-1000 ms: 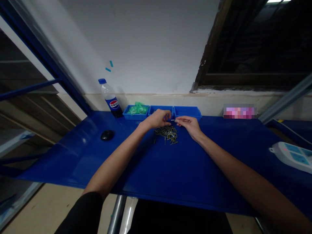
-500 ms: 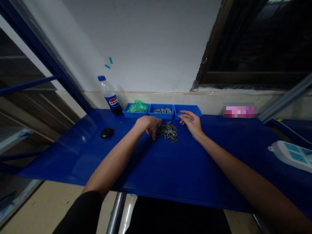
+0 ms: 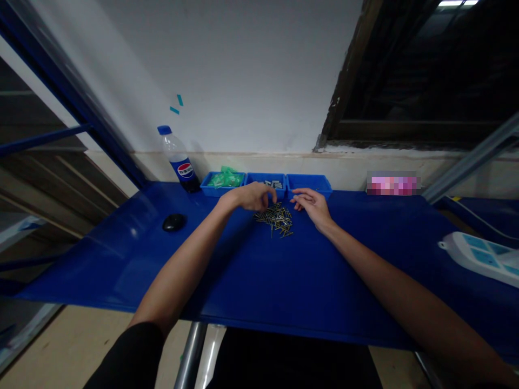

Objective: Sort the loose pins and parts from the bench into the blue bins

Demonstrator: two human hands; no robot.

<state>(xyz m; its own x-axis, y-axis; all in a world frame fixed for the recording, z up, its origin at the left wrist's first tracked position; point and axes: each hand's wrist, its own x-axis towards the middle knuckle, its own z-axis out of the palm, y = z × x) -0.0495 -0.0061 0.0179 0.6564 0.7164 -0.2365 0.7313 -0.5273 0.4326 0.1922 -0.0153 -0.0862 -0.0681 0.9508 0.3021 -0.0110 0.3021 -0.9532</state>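
A pile of small metal pins [image 3: 278, 219] lies on the blue table [image 3: 259, 270]. Behind it stand three blue bins in a row. The left bin [image 3: 211, 189] holds green bits, the middle bin [image 3: 267, 177] holds grey metal pieces, and the right bin [image 3: 314, 183] shows nothing inside. My left hand [image 3: 253, 195] hovers at the pile's back left edge, just in front of the middle bin, with its fingers curled; what they hold is hidden. My right hand [image 3: 308, 203] rests to the right of the pile with its fingers stretched out toward it, holding nothing.
A cola bottle [image 3: 180, 165] stands left of the bins against the wall. A black mouse [image 3: 173, 222] lies on the table's left part. A white device with blue panels [image 3: 480, 256] sits at the right edge. A blue frame runs along the left.
My left hand has risen from the pile's left edge toward the middle bin with its fingers curled. My right hand has drawn back slightly from the right bin toward the pile.
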